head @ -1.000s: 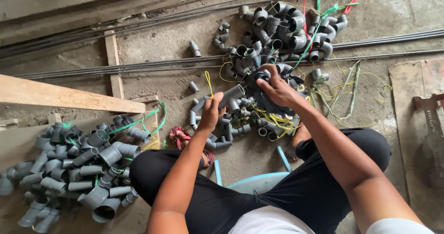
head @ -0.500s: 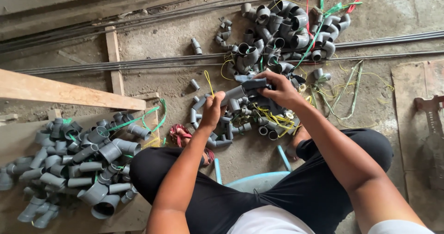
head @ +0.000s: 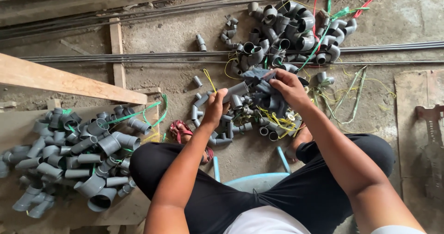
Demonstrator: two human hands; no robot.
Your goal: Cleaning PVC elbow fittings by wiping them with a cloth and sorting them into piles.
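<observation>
Matt grey plastic pipe fittings (head: 286,28), smooth; a rough bare wood plank (head: 64,81); dusty, gritty concrete floor (head: 175,39); thin dull metal rods (head: 138,57).

The person wears black trousers (head: 194,187), a white top (head: 266,221) and red sandals (head: 179,131), arms bare.

To your left lies a pale wooden plank (head: 64,80) beside a heap of grey plastic pipe fittings (head: 74,150); thin steel rods (head: 138,56) cross the concrete floor (head: 175,35).
</observation>
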